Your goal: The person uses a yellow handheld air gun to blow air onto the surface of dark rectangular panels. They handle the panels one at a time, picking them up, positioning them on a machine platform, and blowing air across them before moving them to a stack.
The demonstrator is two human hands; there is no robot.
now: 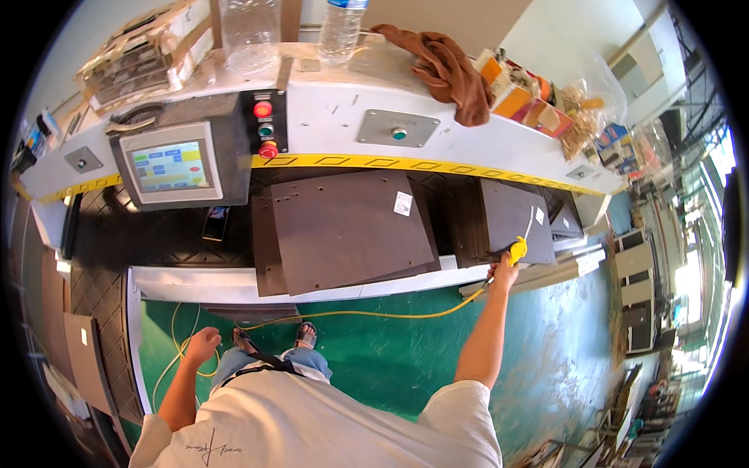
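Work apparently under way: the right hand [505, 271] grasps the air gun [518, 249], its nozzle [530, 223] over the right panels [507, 209] — on the machine bed [168, 246], near the left panels [351, 234]. The left hand [204, 343], curled fist-like, seems to hold nothing. Which panels are finished, and which remain, cannot be told.

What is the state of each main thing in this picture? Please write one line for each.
Right hand: closed around the yellow air gun
Yellow air gun: held, nozzle over the right-hand panels
Left hand: fingers curled, no object visible
Yellow hose: uncoiled below the right hand
Middle panels: stacked unevenly
Right-hand panels: overlapping
Control screen: lit
Brown cloth: crumpled
Blue-labelled bottle: upright
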